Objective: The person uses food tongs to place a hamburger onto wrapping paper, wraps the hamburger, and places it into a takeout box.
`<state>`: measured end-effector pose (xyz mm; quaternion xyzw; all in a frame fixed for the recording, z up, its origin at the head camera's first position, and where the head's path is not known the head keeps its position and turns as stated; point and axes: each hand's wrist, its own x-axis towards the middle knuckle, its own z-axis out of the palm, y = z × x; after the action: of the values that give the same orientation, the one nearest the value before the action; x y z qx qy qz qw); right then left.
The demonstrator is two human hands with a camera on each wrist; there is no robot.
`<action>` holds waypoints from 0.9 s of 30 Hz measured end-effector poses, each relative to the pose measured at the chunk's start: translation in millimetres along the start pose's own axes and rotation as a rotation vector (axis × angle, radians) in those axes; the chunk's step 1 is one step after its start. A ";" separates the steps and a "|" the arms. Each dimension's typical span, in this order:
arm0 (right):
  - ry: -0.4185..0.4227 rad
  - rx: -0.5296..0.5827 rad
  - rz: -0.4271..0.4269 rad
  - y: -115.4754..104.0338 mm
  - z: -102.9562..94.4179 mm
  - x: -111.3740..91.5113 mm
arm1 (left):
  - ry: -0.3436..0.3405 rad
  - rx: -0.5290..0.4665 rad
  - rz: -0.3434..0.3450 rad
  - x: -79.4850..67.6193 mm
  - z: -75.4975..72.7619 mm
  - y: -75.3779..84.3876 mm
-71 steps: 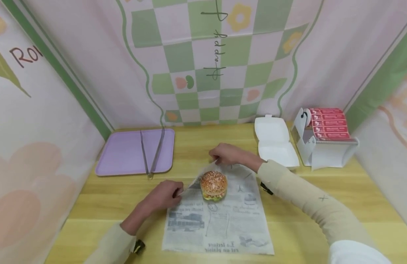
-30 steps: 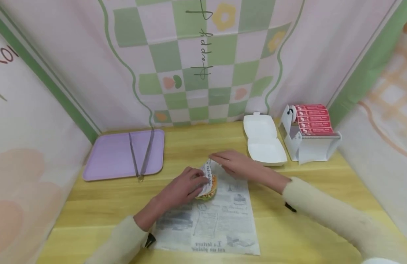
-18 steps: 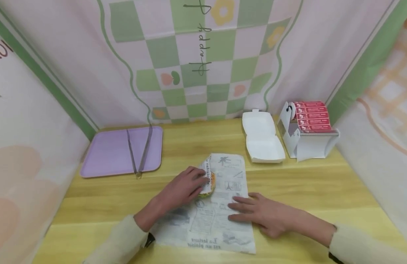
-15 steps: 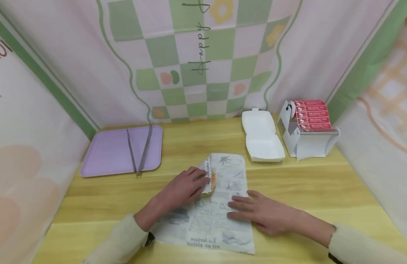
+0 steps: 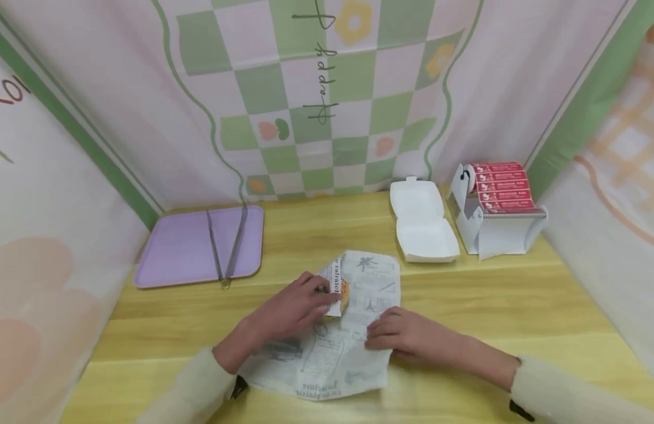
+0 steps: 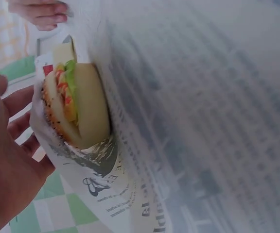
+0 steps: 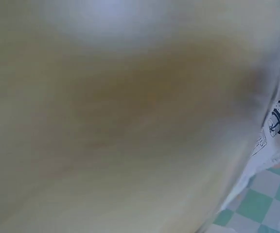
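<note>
Two-handed, short of the back edge of the table (image 5: 485, 297): left hand (image 5: 292, 305), relaxed, presses paper (image 5: 332, 359) against burger (image 5: 345, 294); right hand (image 5: 411, 334) pinches it; left-wrist view alone shows bottom bun (image 6: 94, 107).

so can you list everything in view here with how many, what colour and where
burger: 1, brown seeded bun with green, red and yellow filling, partly under the paper's folded corner
printed paper: 1 sheet, whitish with dark print, mid-table
tray: 1, purple, far left of table
tongs: 1 pair, grey, across the tray
box: 1, white, open, far right of table
dispenser: 1, white, right of the box
label strip: 1, red, on the dispenser
table: 1, yellowish wood-look, underneath
backdrop: 1, pale with green checks, behind
side walls: 2, pale, patterned, left and right
sleeves: 2, cream, on the forearms
black straps: 2, at the cuffs
left hand: 1, bare, on the folded corner
right hand: 1, bare, gripping the paper's right edge
</note>
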<state>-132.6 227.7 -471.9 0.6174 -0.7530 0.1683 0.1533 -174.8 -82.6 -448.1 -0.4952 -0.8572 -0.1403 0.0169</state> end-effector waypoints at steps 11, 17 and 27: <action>0.125 0.244 0.273 13.8 -6.5 41.8 | 0.054 -0.049 -0.004 4.0 -0.4 -6.7; 0.188 0.340 0.382 33.3 -7.1 64.5 | 0.021 -0.033 -0.040 7.3 -1.3 -9.9; 0.054 0.339 0.555 62.5 -7.3 103.7 | 0.059 -0.533 -0.208 -1.0 0.0 -16.2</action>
<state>-213.6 151.2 -423.9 0.4008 -0.8494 0.3431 0.0162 -188.1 -91.0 -451.9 -0.3871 -0.8355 -0.3759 -0.1035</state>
